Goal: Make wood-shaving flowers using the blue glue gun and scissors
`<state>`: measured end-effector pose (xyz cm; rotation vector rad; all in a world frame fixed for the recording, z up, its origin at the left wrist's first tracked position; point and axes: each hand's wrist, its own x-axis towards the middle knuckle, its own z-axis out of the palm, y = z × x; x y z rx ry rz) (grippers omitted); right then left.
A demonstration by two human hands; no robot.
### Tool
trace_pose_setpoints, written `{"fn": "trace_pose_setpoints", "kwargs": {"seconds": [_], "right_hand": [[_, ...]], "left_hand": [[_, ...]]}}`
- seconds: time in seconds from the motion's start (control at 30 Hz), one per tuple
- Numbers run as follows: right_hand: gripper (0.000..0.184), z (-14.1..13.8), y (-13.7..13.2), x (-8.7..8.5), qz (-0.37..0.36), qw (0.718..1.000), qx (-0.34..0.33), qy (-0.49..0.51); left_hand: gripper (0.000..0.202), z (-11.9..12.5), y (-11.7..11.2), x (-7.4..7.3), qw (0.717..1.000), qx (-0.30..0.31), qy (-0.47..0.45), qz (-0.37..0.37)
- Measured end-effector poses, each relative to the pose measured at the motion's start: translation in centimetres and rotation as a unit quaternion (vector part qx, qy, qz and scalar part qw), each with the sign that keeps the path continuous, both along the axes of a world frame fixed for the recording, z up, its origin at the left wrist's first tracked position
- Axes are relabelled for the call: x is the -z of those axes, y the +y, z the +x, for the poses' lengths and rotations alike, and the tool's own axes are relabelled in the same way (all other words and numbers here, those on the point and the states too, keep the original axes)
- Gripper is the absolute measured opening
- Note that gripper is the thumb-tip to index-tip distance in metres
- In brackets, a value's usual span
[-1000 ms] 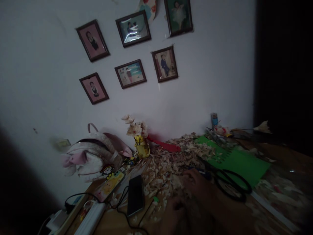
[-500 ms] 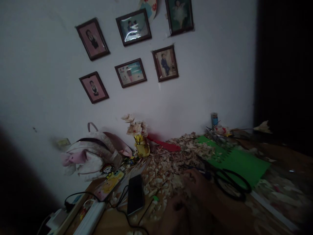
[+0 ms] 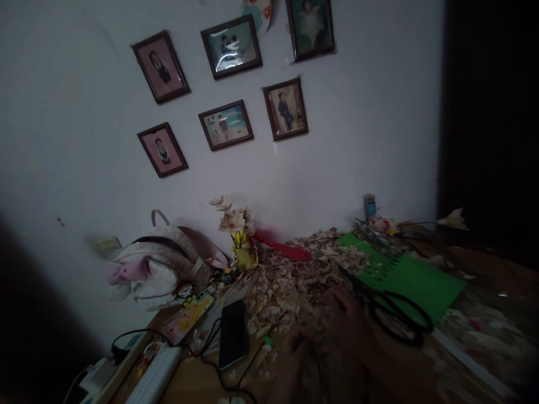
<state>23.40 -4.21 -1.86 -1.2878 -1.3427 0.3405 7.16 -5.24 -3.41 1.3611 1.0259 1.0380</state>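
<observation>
Our two shadowed hands (image 3: pixel 341 317) rest over a loose heap of pale curled wood shavings (image 3: pixel 278 297) on the brown wooden table (image 3: pixel 185 381), just beside black-looped scissors (image 3: pixel 398 320). In this dimness we cannot tell whether the grip is clenched or released; the heap lies widely spread.

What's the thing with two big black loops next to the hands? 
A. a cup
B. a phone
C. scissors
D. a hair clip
C. Its two black finger loops show it is a pair of scissors, lying by a hand at the edge of the green paper sheet.
</observation>
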Motion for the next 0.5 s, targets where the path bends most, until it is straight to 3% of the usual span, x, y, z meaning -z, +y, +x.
{"fn": "trace_pose_setpoints", "kwargs": {"seconds": [0.17,0.37,0.5], "right_hand": [[0.033,-0.4,-0.6,-0.4,-0.110,0.993,0.006,-0.038],[0.028,-1.8,0.0,1.1,-0.129,0.970,-0.193,-0.071],[0.030,-2.7,-0.5,1.4,-0.152,0.962,-0.216,-0.067]], "left_hand": [[0.011,-0.3,0.2,0.5,0.999,-0.037,-0.011,0.003],[0.021,-0.6,0.7,0.6,0.997,-0.066,-0.038,0.021],[0.025,-0.9,0.8,0.3,0.994,-0.103,-0.026,0.040]]}}
